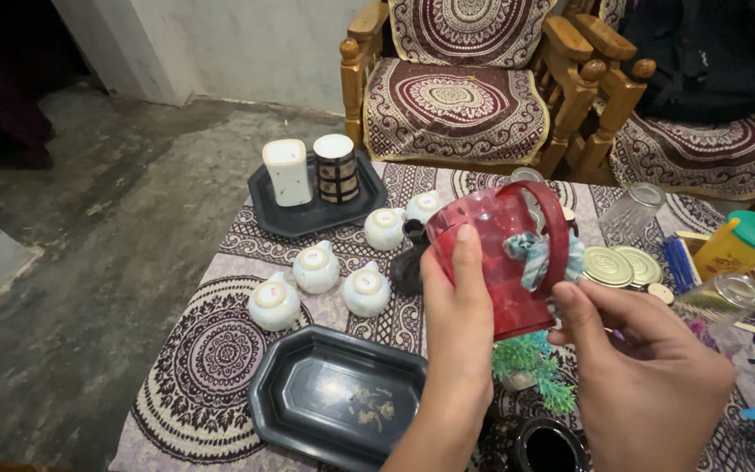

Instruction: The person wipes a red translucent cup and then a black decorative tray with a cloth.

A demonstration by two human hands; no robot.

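My left hand [458,323] grips a translucent red plastic mug [493,253] from its left side, tilted over the table. A light blue cloth [535,253] is wrapped around the mug's handle [557,229]. My right hand [648,376] has its fingertips at the mug's lower right, beside the cloth. Below the mug lies a small green plastic plant [536,367]. Behind the mug stands a small dark vase [411,258], partly hidden.
Several white cups [316,267] lie upside down on the patterned tablecloth [211,367]. An empty black tray [334,393] sits in front; another black tray [308,210] holds two mugs. Metal lids [609,265], glasses [629,212], a yellow container [740,245] and wooden chairs [465,87] lie beyond.
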